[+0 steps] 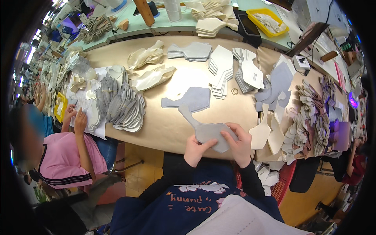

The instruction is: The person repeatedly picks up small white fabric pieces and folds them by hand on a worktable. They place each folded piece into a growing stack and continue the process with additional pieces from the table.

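Between my two hands, above the table's front edge, is a flat grey cut piece [209, 131] with a wide body and a narrow curved tail pointing up and left. My left hand [196, 150] grips its lower left side, thumb on top. On its right side my right hand [238, 143] holds it, thumb pressed on the face and fingers behind. Just beyond lies a small stack of grey pieces [192, 98]. Cream pieces [260, 133] of a similar tailed shape lie to the right of my right hand.
Stacks of white pieces [221, 68] and grey pieces [190, 51] stand farther back. A large grey bundle [117, 102] lies left, beside a person in a pink shirt [70, 156]. Mixed piles [309, 121] cover the right end. A red basket [288, 180] stands below the table's edge.
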A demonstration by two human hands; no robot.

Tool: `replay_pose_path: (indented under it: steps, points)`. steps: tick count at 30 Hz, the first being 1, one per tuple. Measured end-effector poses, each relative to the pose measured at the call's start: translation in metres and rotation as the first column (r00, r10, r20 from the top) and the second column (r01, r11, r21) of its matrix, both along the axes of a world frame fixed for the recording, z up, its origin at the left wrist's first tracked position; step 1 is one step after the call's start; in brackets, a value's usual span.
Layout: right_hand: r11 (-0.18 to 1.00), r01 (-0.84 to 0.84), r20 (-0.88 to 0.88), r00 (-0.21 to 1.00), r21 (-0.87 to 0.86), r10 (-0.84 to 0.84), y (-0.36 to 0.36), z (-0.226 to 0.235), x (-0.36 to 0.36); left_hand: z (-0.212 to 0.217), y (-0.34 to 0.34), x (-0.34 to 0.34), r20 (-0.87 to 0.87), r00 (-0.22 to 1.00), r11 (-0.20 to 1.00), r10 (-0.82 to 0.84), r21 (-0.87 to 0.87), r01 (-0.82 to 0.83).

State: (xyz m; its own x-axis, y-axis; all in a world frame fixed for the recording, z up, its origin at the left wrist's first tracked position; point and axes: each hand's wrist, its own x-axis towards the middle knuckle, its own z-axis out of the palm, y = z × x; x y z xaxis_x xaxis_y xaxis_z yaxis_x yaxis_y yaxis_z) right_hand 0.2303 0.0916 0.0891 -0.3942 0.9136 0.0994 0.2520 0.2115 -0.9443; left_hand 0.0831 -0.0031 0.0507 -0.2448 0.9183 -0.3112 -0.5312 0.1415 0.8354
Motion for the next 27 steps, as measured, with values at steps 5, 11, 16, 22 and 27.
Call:
replay_pose_path:
  steps: [5,11,16,22,27]
  points:
    - [0.834,0.06,-0.378,0.871,-0.549,-0.312,0.01,-0.027,0.003,0.009,0.018,-0.012,-0.091,0.974,0.978,-0.208,-0.031,0.206]
    - [0.865,0.137,-0.172,0.953,-0.483,-0.248,0.02,-0.081,-0.004,0.032,0.057,-0.047,-0.098,0.995,0.997,-0.011,0.078,0.019]
    - [0.928,-0.113,0.335,0.942,0.355,-0.014,0.006,-0.09,-0.02,0.042,0.154,-0.111,0.114,0.987,0.904,0.113,0.401,-0.149]
    - [0.963,-0.086,0.298,0.955,0.254,0.006,0.009,-0.078,-0.022,-0.021,0.196,-0.135,-0.034,0.943,0.943,0.332,-0.018,-0.333]
    - [0.976,-0.062,0.266,0.964,0.209,0.004,0.008,-0.083,-0.022,-0.052,0.113,-0.104,-0.936,0.346,0.998,0.058,0.053,-0.023]
